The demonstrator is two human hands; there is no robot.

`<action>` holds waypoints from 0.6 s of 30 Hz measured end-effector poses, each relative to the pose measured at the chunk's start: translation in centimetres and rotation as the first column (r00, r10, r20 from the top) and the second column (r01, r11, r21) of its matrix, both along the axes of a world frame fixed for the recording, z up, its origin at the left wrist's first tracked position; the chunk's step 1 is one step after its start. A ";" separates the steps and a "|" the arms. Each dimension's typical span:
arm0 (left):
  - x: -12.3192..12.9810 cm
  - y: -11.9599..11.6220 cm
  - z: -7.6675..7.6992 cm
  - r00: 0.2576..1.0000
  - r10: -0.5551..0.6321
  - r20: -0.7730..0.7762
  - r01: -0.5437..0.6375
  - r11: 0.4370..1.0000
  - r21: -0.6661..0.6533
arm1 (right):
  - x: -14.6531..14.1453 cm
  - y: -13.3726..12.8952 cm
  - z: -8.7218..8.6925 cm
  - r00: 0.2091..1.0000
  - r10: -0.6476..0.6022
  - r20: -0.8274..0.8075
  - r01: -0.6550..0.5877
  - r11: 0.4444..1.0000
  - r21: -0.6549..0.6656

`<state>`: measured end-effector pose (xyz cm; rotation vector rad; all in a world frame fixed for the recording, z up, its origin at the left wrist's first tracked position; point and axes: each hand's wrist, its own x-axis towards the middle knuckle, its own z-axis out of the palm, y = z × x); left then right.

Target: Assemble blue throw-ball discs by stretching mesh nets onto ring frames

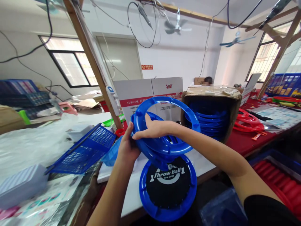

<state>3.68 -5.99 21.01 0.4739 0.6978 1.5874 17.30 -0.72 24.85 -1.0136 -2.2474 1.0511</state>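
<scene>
Several blue plastic rings (162,150) are held up together in front of me, tilted and overlapping. My left hand (128,146) grips their left side, thumb up and fingers hidden behind the rings. Across the top one reaches my right hand (152,127), its fingers closed around the left part of the rim. Just below the rings lies a round blue-rimmed disc (166,196) with a black face and white "Throw Ball" lettering, on the white tabletop near its front edge.
An open carton (211,91) at the right holds stacked blue rings. Behind my hands stands a white and red box (131,91). A blue basket (88,150) is tilted at the left, beside a wooden post (94,62). Red rings (249,121) lie on the red table.
</scene>
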 end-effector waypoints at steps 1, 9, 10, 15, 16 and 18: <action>-0.1 -0.1 -0.2 1.000 -0.004 0.002 0.004 1.000 0.006 | 0.1 -0.4 0.3 0.999 -0.020 0.042 0.021 1.000 -0.009; -1.6 -0.2 -0.9 0.990 -0.084 -0.116 0.079 0.996 -0.050 | 0.3 -1.8 0.8 0.995 0.018 -0.103 -0.051 0.942 -0.330; -1.9 -0.2 -0.9 0.987 -0.097 -0.125 0.090 0.994 -0.059 | 0.4 -1.7 0.5 0.984 0.033 -0.176 -0.102 0.911 -0.399; -2.9 -0.3 -0.9 0.986 -0.117 -0.122 0.103 0.988 -0.120 | 1.1 -1.8 -1.4 0.903 -0.106 -0.415 -0.163 0.811 -0.561; -2.8 -0.2 -1.0 0.985 -0.118 -0.124 0.104 0.988 -0.117 | 1.3 -1.9 -1.9 0.888 -0.141 -0.437 -0.158 0.800 -0.579; -2.6 -0.1 -1.2 0.983 -0.132 -0.125 0.119 0.987 -0.108 | 1.5 -2.4 -2.7 0.846 -0.188 -0.498 -0.187 0.771 -0.608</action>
